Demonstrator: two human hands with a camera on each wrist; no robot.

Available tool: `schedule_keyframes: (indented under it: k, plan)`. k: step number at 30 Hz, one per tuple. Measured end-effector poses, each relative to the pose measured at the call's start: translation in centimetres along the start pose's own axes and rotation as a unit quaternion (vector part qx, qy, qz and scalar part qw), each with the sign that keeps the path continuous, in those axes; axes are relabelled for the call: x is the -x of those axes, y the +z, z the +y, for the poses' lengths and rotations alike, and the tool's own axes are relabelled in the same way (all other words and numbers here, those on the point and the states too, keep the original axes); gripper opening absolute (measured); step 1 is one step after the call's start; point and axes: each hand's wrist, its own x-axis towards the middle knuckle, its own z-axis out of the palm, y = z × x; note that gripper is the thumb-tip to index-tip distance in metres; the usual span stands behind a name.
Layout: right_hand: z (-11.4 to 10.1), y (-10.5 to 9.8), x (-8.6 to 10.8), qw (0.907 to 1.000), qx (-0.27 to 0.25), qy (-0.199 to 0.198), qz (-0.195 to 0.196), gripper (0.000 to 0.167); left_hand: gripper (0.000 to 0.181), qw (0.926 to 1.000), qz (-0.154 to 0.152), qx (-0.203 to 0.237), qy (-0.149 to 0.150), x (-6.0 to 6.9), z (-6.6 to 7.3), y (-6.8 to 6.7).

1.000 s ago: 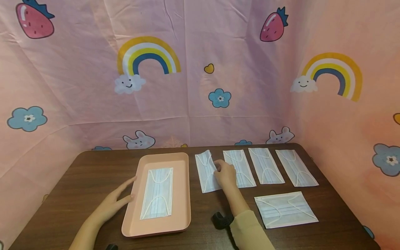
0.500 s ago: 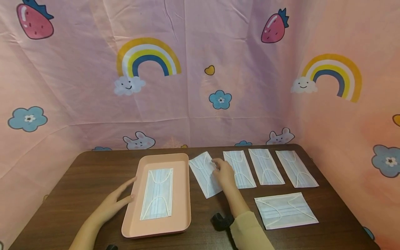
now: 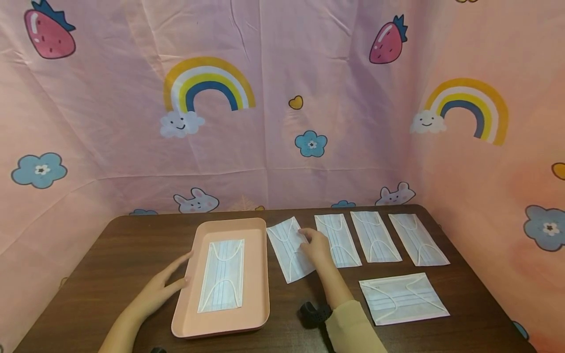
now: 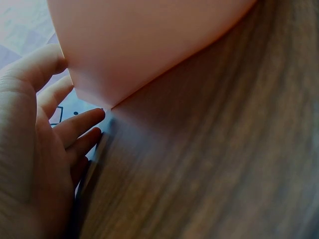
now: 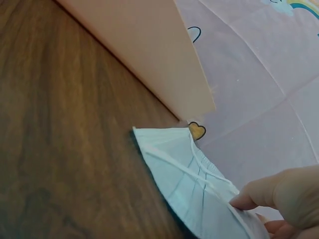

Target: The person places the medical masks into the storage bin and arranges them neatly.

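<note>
In the head view the right hand (image 3: 317, 247) pinches the right edge of a white pleated face mask (image 3: 288, 247), which lies slanted with its upper corner at the tray's right side. The right wrist view has the thumb of the right hand (image 5: 291, 199) on top of this mask (image 5: 187, 172), other fingers partly hidden at its edge. A pink tray (image 3: 220, 323) holds one upright-lying mask (image 3: 222, 274). Fingertips of the left hand (image 3: 152, 294) touch the tray's left rim, fingers spread. Seen from the left wrist, the left hand (image 4: 45, 129) is beside the tray wall (image 4: 134, 50).
Three masks stand in a row to the right: one (image 3: 337, 238) partly behind the right hand, a second (image 3: 375, 236) and a third (image 3: 417, 239). A sideways mask (image 3: 402, 299) lies nearer the front. Patterned cloth (image 3: 282, 59) hangs behind the brown table (image 3: 110, 260).
The mask at the right hand has turned, its upper end swinging left to the tray and its lower end coming nearer the front. The left hand and tray have stayed in place.
</note>
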Motion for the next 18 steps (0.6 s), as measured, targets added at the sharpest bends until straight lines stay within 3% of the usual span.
schedule_keyframes:
  k: [18]
  plan:
    - [-1.3, -1.1, 0.5, 0.9985, -0.043, -0.018, -0.03, 0.044, 0.06, 0.9999, -0.003, 0.015, 0.0, 0.0, 0.0, 0.0]
